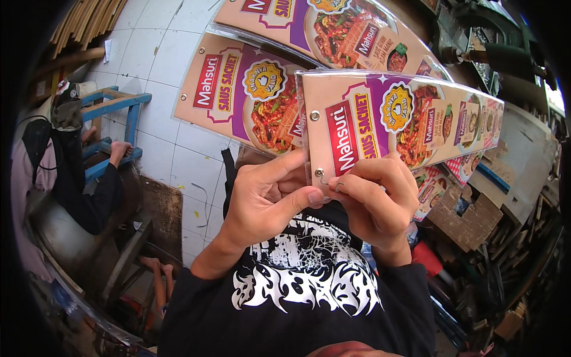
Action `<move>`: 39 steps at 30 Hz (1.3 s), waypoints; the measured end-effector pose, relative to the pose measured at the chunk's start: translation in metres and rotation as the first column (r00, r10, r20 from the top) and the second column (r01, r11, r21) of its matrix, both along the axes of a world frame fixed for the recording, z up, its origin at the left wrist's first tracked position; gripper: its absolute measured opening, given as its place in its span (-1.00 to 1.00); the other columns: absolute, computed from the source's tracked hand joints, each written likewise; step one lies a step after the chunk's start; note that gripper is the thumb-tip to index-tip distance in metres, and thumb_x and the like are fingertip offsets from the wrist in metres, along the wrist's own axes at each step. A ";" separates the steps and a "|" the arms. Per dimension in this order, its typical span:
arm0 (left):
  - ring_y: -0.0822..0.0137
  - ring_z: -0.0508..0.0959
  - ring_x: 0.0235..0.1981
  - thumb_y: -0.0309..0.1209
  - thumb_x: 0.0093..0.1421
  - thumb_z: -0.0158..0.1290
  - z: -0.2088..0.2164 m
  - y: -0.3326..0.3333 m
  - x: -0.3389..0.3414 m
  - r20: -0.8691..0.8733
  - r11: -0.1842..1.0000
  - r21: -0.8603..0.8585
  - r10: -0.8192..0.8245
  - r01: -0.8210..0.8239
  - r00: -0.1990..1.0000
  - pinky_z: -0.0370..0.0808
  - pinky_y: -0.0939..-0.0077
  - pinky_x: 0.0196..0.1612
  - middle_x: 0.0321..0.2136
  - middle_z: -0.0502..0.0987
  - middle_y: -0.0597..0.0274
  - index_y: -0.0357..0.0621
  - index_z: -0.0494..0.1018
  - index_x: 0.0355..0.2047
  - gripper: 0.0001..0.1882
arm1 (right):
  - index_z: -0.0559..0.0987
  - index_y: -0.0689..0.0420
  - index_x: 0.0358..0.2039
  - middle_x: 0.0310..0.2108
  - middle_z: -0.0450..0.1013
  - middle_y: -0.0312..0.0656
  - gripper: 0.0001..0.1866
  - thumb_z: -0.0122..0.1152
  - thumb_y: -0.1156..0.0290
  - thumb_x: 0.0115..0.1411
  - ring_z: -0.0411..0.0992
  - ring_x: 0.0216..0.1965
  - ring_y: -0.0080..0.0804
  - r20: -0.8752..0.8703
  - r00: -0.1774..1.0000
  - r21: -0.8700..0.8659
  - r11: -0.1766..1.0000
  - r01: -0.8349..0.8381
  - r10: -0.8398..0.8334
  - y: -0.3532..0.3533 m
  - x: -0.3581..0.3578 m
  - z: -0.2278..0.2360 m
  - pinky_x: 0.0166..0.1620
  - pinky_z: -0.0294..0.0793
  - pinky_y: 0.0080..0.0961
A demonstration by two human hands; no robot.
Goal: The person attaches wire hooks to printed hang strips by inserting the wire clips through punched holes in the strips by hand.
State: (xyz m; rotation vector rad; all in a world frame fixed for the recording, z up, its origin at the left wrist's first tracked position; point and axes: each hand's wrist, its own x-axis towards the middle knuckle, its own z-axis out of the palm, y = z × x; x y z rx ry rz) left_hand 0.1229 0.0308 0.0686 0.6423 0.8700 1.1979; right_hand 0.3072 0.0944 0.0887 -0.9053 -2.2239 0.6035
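Note:
A laminated printed sign [369, 89], orange-pink with food pictures and a clear plastic edge, is in front of me. It has a metal eyelet [314, 115] near its upper left corner and another eyelet [320, 172] near the lower left. My left hand [259, 199] pinches the sign's lower left corner between thumb and fingers. Close beside it, my right hand [377, 199] is closed on a thin wire [324, 179] that runs into the lower eyelet. Part of the wire is hidden by the fingertips.
Behind lie two similar signs, one at left [202, 113] and one at the top [285, 24]. A blue-framed stool [128, 104] stands on the white tiled floor [172, 53], with another person's foot [121, 150] by it. Wood scraps and a dark metal clamp [485, 44] crowd the right.

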 end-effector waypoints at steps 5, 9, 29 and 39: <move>0.31 0.62 -0.14 -0.64 0.23 0.11 0.001 0.000 0.001 -0.034 1.000 -0.017 0.001 -0.002 0.999 0.57 0.51 -0.06 -0.13 0.59 -0.07 -0.56 0.26 0.17 -0.48 | 0.62 0.06 -0.39 -0.44 0.46 -0.32 -0.69 0.48 0.45 -0.24 0.35 -0.54 -0.42 0.031 0.999 0.002 1.000 -0.011 0.011 0.000 0.000 0.002 -0.49 0.28 -0.46; 0.31 0.61 -0.14 -0.64 0.23 0.12 0.001 -0.001 0.001 -0.068 1.000 -0.002 -0.002 0.002 0.998 0.58 0.51 -0.07 -0.14 0.59 -0.07 -0.56 0.26 0.17 -0.48 | 0.62 0.06 -0.38 -0.44 0.46 -0.32 -0.69 0.47 0.46 -0.23 0.35 -0.54 -0.42 0.029 1.000 -0.001 1.000 -0.010 0.010 -0.001 0.000 0.002 -0.50 0.26 -0.47; 0.29 0.63 -0.17 -0.64 0.23 0.12 -0.005 0.000 0.004 0.015 0.996 -0.085 0.010 -0.008 1.000 0.60 0.51 -0.12 -0.15 0.59 -0.09 -0.55 0.25 0.18 -0.48 | 0.63 0.06 -0.40 -0.45 0.44 -0.30 -0.71 0.44 0.51 -0.24 0.37 -0.53 -0.38 -0.085 0.996 -0.127 0.992 0.012 -0.023 0.000 0.003 -0.007 -0.37 0.38 -0.38; 0.27 0.63 -0.17 -0.65 0.21 0.13 -0.003 0.000 0.007 0.034 0.998 -0.058 0.009 -0.007 0.999 0.61 0.49 -0.12 -0.14 0.59 -0.09 -0.55 0.23 0.19 -0.45 | 0.63 0.02 -0.40 -0.45 0.43 -0.34 -0.71 0.44 0.49 -0.24 0.33 -0.55 -0.41 -0.051 0.998 -0.057 0.998 0.032 -0.035 -0.003 0.005 -0.005 -0.28 0.42 -0.27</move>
